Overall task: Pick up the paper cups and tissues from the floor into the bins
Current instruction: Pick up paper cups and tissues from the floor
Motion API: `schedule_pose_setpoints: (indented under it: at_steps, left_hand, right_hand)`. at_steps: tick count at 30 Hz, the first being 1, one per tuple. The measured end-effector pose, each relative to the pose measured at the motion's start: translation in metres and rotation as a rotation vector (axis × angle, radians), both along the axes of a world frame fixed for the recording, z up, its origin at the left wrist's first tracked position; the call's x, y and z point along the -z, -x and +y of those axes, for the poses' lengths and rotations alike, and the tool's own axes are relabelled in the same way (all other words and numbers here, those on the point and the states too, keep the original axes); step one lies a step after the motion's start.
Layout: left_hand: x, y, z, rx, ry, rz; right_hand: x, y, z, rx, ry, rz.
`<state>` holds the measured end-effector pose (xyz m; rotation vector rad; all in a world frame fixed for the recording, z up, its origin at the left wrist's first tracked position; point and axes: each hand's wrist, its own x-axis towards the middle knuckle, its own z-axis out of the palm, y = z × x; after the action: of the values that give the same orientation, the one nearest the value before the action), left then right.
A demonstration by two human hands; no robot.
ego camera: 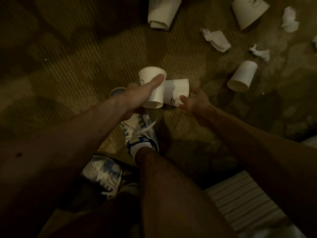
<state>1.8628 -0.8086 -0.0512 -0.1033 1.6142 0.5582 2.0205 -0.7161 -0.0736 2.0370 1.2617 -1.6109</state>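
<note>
Left hand point(135, 97): wrapped around a white paper cup, the held cup point(152, 88), with the thumb stretched along its side up to the far rim.
Held cup: raised off the carpet point(68, 66), tilted, with a small black print on its wall beside the thumb.
Right hand point(193, 102): spread wide just right of the held cup, with its thumb tip on the printed end of a second cup point(176, 91). The other fingers are blurred, and I cannot tell whether they touch it.
Second cup: lies on its side on the carpet, its wall against the right side of the held cup.
Third cup point(241, 76): on its side, well to the right of the held cup, mouth turned toward the camera.
Fourth cup point(163, 12): on the carpet far beyond the held cup, almost straight ahead, squashed at its near end.
Fifth cup point(248, 12): far beyond the held cup and to the right.
Tissues: one crumpled wad point(216, 40) lies beyond and right of the held cup. A smaller one point(259, 52) is further right, and another point(289, 19) is beside the fifth cup.
Round blue-rimmed object point(117, 91): just left of the held cup, mostly hidden behind the left hand. What it is cannot be told.
Front sneaker point(140, 133): blue and white, directly below the held cup.
Rear sneaker point(104, 174): nearer the camera and left of the held cup.
</note>
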Motion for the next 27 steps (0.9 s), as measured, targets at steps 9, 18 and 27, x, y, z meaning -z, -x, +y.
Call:
schedule_pose_setpoints:
  at_steps: [9,18,27]
  left_hand:
    - [0.002,0.019,0.003,-0.141,-0.137,-0.075]
    - [-0.002,0.049,0.008,-0.350,-0.340,-0.286]
    - [0.016,0.090,0.016,-0.561,-0.371,-0.167]
  right_hand:
    - [-0.003,0.027,0.004,-0.131,-0.061,0.070]
    - [-0.026,0.074,0.034,-0.269,-0.059,0.291]
    - [0.001,0.142,0.073,0.052,0.043,0.276]
